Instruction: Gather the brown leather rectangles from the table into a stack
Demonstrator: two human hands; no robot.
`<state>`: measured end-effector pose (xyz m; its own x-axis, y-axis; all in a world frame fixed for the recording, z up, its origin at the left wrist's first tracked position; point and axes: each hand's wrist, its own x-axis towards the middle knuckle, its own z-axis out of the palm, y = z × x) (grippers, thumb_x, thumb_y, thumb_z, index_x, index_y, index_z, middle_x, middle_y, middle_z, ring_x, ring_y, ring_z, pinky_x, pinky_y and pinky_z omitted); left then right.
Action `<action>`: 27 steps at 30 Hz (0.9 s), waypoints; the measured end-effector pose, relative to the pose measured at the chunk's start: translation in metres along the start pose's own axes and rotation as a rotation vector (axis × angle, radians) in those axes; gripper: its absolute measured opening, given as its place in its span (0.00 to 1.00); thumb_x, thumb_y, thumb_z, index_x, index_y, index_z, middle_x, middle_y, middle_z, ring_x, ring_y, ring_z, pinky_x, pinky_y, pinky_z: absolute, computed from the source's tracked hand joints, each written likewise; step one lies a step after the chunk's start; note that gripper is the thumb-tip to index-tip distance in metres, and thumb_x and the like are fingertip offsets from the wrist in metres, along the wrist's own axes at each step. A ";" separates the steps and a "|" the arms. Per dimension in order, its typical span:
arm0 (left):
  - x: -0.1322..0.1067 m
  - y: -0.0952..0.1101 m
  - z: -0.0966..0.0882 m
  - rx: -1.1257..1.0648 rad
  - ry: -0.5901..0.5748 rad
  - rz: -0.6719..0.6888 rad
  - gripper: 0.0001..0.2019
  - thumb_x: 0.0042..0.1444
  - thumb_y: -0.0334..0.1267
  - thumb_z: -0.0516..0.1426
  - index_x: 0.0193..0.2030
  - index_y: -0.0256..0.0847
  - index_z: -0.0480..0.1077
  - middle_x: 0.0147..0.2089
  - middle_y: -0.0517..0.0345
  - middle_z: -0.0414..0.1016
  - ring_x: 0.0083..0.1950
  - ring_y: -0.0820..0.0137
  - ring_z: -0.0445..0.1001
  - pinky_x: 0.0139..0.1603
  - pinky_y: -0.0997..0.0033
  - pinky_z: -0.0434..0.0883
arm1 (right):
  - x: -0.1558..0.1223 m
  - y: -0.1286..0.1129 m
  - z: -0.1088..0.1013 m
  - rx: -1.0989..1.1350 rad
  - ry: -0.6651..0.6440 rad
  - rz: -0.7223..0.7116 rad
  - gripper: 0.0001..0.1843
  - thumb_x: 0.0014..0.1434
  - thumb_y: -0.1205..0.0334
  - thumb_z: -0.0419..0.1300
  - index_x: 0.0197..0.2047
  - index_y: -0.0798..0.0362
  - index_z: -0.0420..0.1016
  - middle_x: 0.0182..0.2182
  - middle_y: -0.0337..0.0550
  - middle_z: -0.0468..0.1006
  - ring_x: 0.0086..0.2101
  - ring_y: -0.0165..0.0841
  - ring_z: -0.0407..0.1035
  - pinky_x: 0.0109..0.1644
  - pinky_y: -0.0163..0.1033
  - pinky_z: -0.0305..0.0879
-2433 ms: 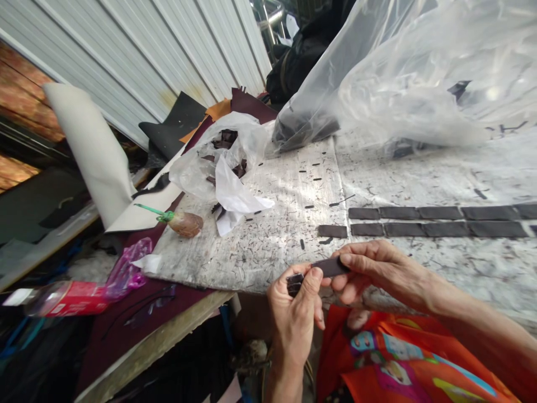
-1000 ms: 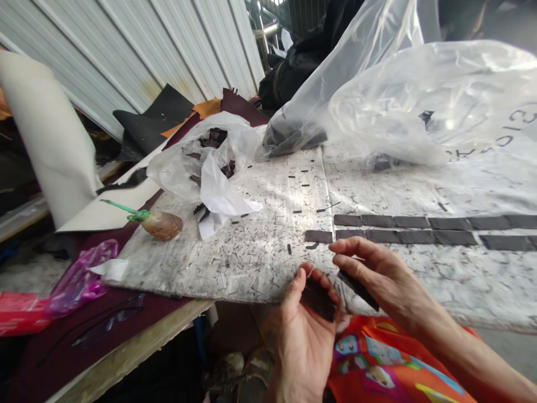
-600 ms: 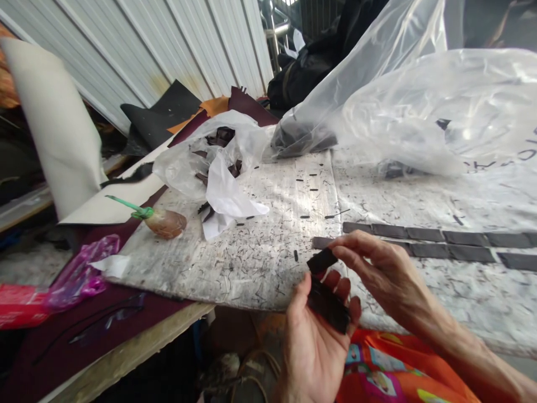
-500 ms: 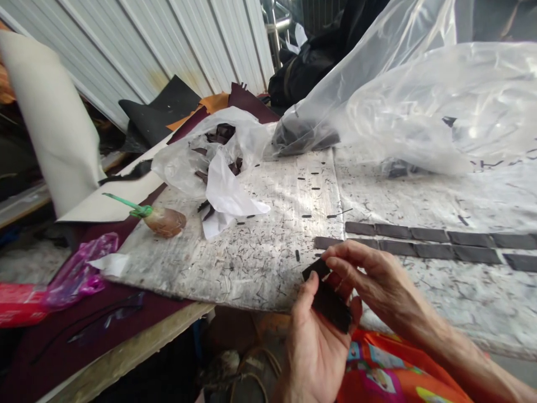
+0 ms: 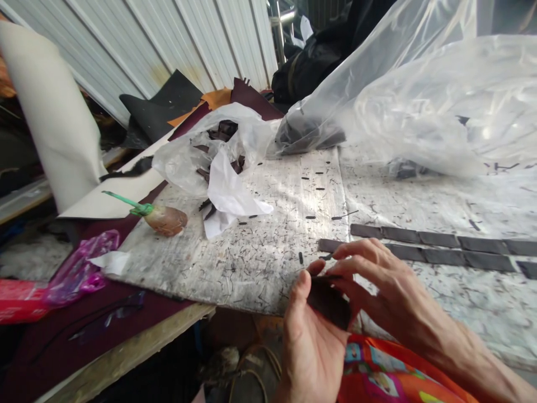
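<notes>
Above the near edge of the work surface, my left hand (image 5: 312,336) is palm up and closed around dark brown leather-like pieces (image 5: 329,303). The thumb presses their left edge; how many pieces there are is hard to tell. Reaching in from the right, my right hand (image 5: 377,280) has its fingers bent over the upper edge of the same pieces and seems to pinch one there. Its thumb is mostly hidden. Just beyond the right hand, two rows of dark rectangular pieces (image 5: 440,239) lie flat, end to end, running to the right.
A clear plastic bag (image 5: 419,106) with dark contents covers the back right. Another plastic bag (image 5: 180,162) holds dark scraps, with white paper (image 5: 229,193) against it. A brown pot with a green-handled brush (image 5: 165,220) stands left. Small dark bits litter the white board (image 5: 260,263).
My right hand's fingers have shifted down onto the pieces' upper edge. The small dark piece that stood out between both hands no longer shows separately. The view has shifted slightly.
</notes>
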<state>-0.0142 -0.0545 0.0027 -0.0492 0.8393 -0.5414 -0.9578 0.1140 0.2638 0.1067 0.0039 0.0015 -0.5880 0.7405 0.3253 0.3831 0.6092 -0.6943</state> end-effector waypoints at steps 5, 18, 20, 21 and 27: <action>0.005 0.003 0.004 -0.039 0.228 -0.035 0.06 0.59 0.28 0.53 0.39 0.34 0.71 0.33 0.53 0.75 0.30 0.73 0.75 0.30 0.74 0.74 | -0.001 0.008 -0.017 0.016 -0.045 -0.043 0.11 0.60 0.52 0.57 0.42 0.47 0.74 0.46 0.44 0.75 0.46 0.38 0.68 0.46 0.41 0.67; 0.007 0.010 0.001 0.012 0.177 -0.080 0.08 0.62 0.30 0.50 0.38 0.34 0.69 0.25 0.60 0.70 0.21 0.76 0.70 0.21 0.78 0.68 | 0.024 0.024 0.012 -0.641 -0.018 0.112 0.07 0.60 0.67 0.56 0.40 0.52 0.74 0.37 0.46 0.74 0.39 0.42 0.66 0.43 0.46 0.62; 0.007 0.010 0.000 0.017 0.172 -0.079 0.08 0.62 0.30 0.50 0.37 0.34 0.70 0.25 0.60 0.71 0.22 0.76 0.70 0.21 0.77 0.68 | 0.027 0.024 0.009 -0.595 -0.039 0.121 0.03 0.58 0.67 0.58 0.35 0.53 0.73 0.32 0.44 0.74 0.37 0.41 0.67 0.41 0.44 0.62; 0.008 0.010 0.000 0.020 0.173 -0.078 0.08 0.62 0.30 0.50 0.37 0.34 0.70 0.25 0.60 0.71 0.22 0.76 0.70 0.21 0.77 0.68 | 0.028 0.024 0.008 -0.546 -0.055 0.136 0.03 0.58 0.67 0.58 0.33 0.53 0.72 0.31 0.43 0.74 0.35 0.39 0.68 0.39 0.42 0.62; 0.008 0.009 0.001 0.028 0.188 -0.062 0.07 0.61 0.29 0.51 0.37 0.34 0.70 0.26 0.59 0.71 0.23 0.75 0.71 0.23 0.76 0.69 | 0.017 0.029 -0.001 -0.002 0.084 0.430 0.08 0.59 0.58 0.58 0.31 0.51 0.70 0.23 0.37 0.74 0.24 0.31 0.68 0.27 0.34 0.61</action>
<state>-0.0228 -0.0461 0.0016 -0.0445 0.7164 -0.6962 -0.9524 0.1799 0.2460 0.1089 0.0340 -0.0121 -0.3150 0.9473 0.0580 0.5819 0.2411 -0.7767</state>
